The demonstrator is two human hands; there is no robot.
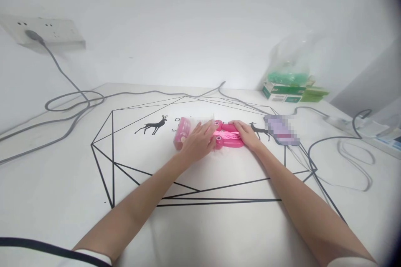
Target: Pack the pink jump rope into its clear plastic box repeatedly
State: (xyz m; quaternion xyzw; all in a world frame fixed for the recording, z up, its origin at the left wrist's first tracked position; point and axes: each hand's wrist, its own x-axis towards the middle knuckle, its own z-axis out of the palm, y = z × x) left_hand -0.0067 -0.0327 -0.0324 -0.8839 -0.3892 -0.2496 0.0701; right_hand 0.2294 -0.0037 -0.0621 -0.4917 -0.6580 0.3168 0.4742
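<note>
A pink skipping rope (232,135) lies on the white table, its two pink handles side by side with pink cord bundled between them. Eye-like round marks show on the handles' left ends. My left hand (199,139) is laid over a clear and pink plastic box (181,133), fingers curved across it; its fingertips reach the left ends of the handles. Those ends seem to be at the box's right opening. My right hand (247,134) grips the right ends of the handles, with the thumb side hidden from view.
A purple-screened phone (282,130) with a cable lies right of my right hand. Boxes (286,91) with a plastic bag (290,62) stand at the back right. A grey cable (150,91) runs along the back from the wall socket (46,31). Deer and lines are printed on the table.
</note>
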